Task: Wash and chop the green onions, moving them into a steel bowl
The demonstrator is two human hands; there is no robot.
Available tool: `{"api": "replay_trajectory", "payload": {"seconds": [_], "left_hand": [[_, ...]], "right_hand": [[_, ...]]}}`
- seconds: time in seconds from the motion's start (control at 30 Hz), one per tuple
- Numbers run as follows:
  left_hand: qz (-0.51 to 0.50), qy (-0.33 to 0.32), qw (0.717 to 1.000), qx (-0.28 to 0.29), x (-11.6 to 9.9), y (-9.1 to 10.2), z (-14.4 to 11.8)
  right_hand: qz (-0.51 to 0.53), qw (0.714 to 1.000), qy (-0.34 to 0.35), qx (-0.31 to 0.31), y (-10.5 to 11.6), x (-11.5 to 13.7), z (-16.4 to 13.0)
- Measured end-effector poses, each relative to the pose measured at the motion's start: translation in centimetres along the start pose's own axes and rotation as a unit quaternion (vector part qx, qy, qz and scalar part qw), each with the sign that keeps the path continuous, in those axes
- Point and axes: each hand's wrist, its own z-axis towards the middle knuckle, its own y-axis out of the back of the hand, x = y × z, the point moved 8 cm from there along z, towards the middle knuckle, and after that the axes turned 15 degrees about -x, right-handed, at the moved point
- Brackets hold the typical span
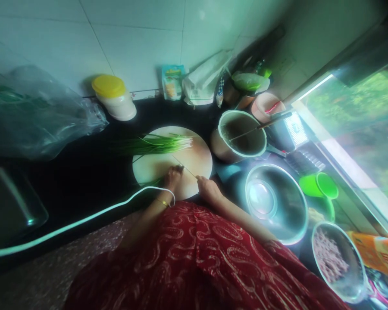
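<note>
Green stalks: the bundle of thin green stalks [164, 144] lies across the far part of the round board [198, 161]; its tips pass over the left edge.
Their look: long, nearly parallel, bright green, becoming white at the right ends.
Knife: the knife [189, 171] shows only as a narrow line, nearer than the bundle.
Right hand: the right hand [209, 190] is closed firmly around the knife's handle.
Left hand: the left hand [173, 177] is over the board with bent fingers, near the blade; I cannot tell what it grips, or how tightly.
Board: pale, on a black counter [74, 172].
Behind: a jar with yellow lid [119, 101] stands near the tiled wall [142, 43].
Right side: a deep pot [220, 146], a wide metal basin [297, 211] and a green cup [310, 185].
Room: daylight enters by the window [358, 103] at right.
</note>
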Motion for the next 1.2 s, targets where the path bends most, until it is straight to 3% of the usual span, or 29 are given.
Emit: {"api": "replay_trajectory", "payload": {"seconds": [0.33,0.6,0.8,1.0,1.2], "left_hand": [[-0.02,-0.046,0.999,-0.008,-0.2,-0.7,-0.6],[-0.05,-0.06,0.997,-0.009,-0.5,-0.9,-0.5],[-0.03,-0.033,0.998,-0.038,0.6,-2.1,-0.6],[-0.027,-0.044,0.995,-0.085,0.3,-1.5,-0.6],[-0.042,-0.038,0.993,-0.101,0.2,-0.7,-0.7]], "right_hand": [[-0.022,0.999,0.026,0.033,-0.5,0.8,1.4],[-0.029,0.998,0.045,0.029,-2.5,0.8,4.4],[-0.038,0.998,0.026,0.037,-2.0,0.2,3.4],[-0.046,0.997,0.042,0.047,-0.4,0.5,2.4],[-0.033,0.997,0.054,0.044,-1.7,1.4,4.1]]}}
